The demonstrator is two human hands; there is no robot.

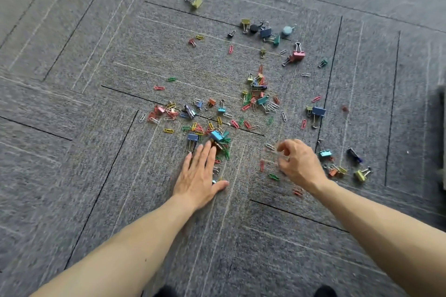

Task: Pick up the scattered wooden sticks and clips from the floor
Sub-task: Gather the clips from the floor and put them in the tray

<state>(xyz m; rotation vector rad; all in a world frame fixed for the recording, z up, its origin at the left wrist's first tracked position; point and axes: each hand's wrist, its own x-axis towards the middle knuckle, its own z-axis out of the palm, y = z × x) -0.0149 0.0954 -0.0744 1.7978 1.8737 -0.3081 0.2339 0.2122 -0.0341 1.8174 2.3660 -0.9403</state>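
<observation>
Many coloured paper clips and binder clips lie scattered over the grey carpet. My left hand lies flat with straight fingers, its fingertips against a small pile of clips with a light blue binder clip on top. My right hand hovers with loosely curled fingers over loose paper clips, near a silver paper clip and a green one. It holds nothing that I can see. No wooden sticks are in view.
A dense cluster of clips lies in the middle. Larger binder clips sit farther back, and a yellow one lies alone at the far end. More binder clips lie right of my right hand. A dark object stands at the right edge.
</observation>
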